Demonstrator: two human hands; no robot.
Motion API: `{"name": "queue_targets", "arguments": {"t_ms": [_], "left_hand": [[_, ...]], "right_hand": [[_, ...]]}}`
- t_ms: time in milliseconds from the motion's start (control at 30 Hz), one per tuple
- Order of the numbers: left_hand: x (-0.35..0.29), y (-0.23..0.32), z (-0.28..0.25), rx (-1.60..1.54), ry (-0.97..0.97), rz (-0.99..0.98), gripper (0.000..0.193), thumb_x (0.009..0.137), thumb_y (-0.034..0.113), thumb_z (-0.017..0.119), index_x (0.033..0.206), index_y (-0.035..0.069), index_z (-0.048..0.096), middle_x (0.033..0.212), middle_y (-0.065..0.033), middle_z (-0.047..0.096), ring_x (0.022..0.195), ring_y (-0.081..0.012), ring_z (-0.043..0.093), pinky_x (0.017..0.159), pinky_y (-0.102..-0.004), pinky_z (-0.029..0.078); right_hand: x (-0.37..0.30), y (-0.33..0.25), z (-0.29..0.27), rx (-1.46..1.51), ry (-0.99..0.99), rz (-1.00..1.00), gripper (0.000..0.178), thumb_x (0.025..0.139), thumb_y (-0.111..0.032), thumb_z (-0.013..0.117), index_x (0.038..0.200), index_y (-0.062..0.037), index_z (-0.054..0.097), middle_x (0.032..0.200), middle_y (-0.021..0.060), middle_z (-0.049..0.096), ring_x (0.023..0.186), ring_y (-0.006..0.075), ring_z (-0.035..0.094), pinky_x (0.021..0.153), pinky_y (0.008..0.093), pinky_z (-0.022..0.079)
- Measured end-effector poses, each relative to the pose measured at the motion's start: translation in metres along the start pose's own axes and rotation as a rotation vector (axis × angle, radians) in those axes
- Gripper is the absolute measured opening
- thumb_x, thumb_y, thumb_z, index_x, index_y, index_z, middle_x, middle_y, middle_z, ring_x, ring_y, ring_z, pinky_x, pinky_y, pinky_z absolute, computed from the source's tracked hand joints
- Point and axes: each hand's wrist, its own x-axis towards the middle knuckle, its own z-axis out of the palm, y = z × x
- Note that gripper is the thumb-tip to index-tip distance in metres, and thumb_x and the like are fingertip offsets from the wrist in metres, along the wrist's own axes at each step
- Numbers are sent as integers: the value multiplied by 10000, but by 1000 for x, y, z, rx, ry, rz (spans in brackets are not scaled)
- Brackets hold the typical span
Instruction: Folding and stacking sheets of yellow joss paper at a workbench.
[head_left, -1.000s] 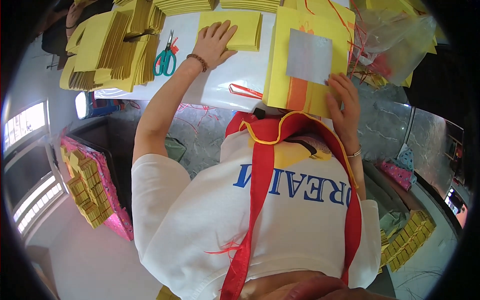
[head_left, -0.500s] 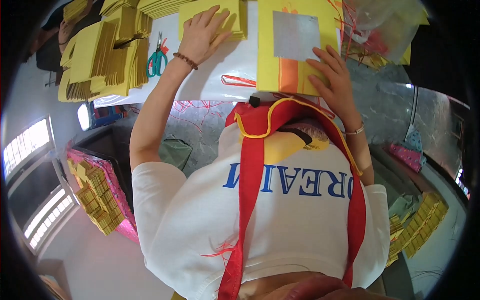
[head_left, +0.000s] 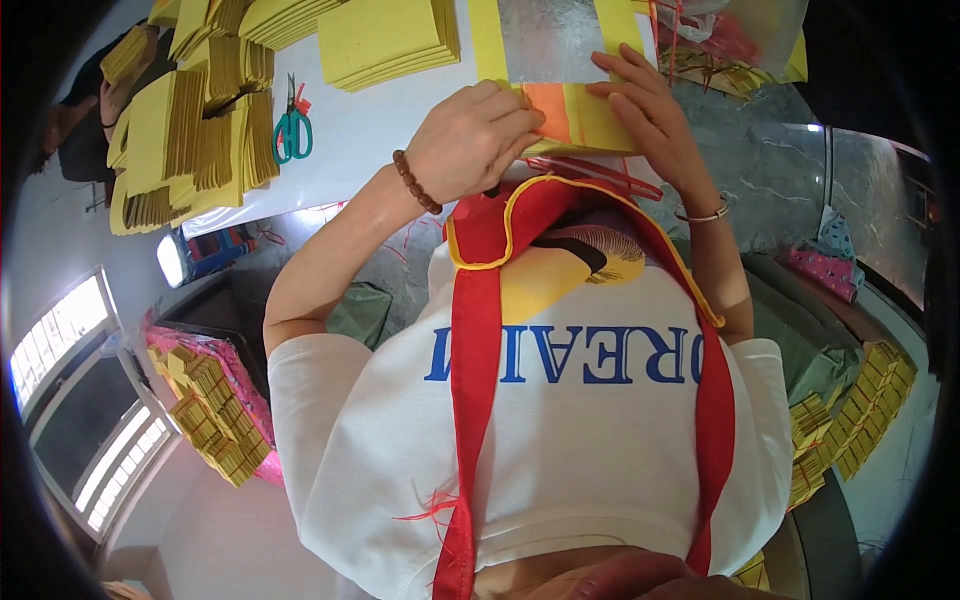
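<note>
In front of me lies a pile of yellow paper sheets (head_left: 605, 125), with a silver foil rectangle (head_left: 555, 45) and an orange patch (head_left: 545, 108) on its top sheet. My left hand (head_left: 470, 140) is closed, its curled fingers gripping the near part of the top sheet at the orange patch. A straight edge crosses the sheet just below the foil. My right hand (head_left: 655, 120) rests on the right side of the paper, fingers apart. Under the near edge, red ties (head_left: 610, 175) stick out beside my red apron (head_left: 480, 225).
On the white table (head_left: 400, 120) are another stack of yellow paper (head_left: 390, 45), scissors with green handles (head_left: 293, 135) and several folded yellow bundles (head_left: 170, 130) at left. A clear plastic bag (head_left: 740, 30) is at far right. Another person's hand (head_left: 112, 100) shows far left.
My left hand has left the other yellow stack and moved right and nearer, taking hold of the sheet in front of me. My right hand stays on the paper's right side.
</note>
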Motion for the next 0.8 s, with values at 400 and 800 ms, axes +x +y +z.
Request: {"name": "queue_targets", "arguments": {"t_ms": [400,800], "left_hand": [[5,-10,-6,-281,-5,-265,150,871,134,553,902,-4,604,732,-127,580,652,-264,565,600,-310,449],[6,-27,-13,-696,-31,-432,196,860,158,595,997,21,623,934,-69,621,819,-144,538,750,-282,435]], "right_hand": [[-4,10,-8,456,-28,45,433,966,-346,302,1124,-66,592,1269,77,525,1346,257,247,1097,379,197],[-5,13,-4,503,58,308,353,833,-94,610,1183,-58,574,1253,86,536,1227,200,435,970,303,379]]}}
